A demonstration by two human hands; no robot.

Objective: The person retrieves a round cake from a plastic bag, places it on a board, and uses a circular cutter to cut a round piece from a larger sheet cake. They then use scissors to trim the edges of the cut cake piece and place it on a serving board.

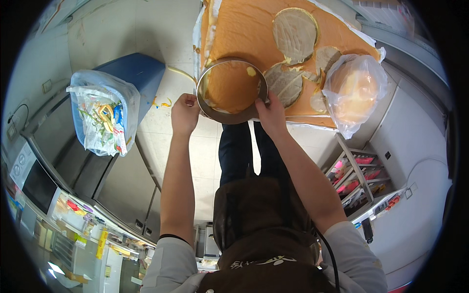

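Observation:
My left hand (185, 112) grips the left edge of a round metal cake ring or pan (229, 118). On its right side, my right hand (272, 115) holds the rim with the thumb inside. A brown-topped round of sponge cake (232, 88) lies within the metal wall, with a pale patch near its upper right. Whether the metal has a bottom cannot be seen. Beyond and under it spreads a large sheet of sponge cake (249, 33) on white paper. Round cut-outs (295, 34) in the sheet expose the paper below.
A clear plastic bag (353, 93) with sponge cake inside rests at the sheet's right end. On the left stands a blue bin (128, 69) lined with plastic, holding scraps. Some scraps (165, 103) lie on the floor. A metal rack (355, 172) with packages stands at right.

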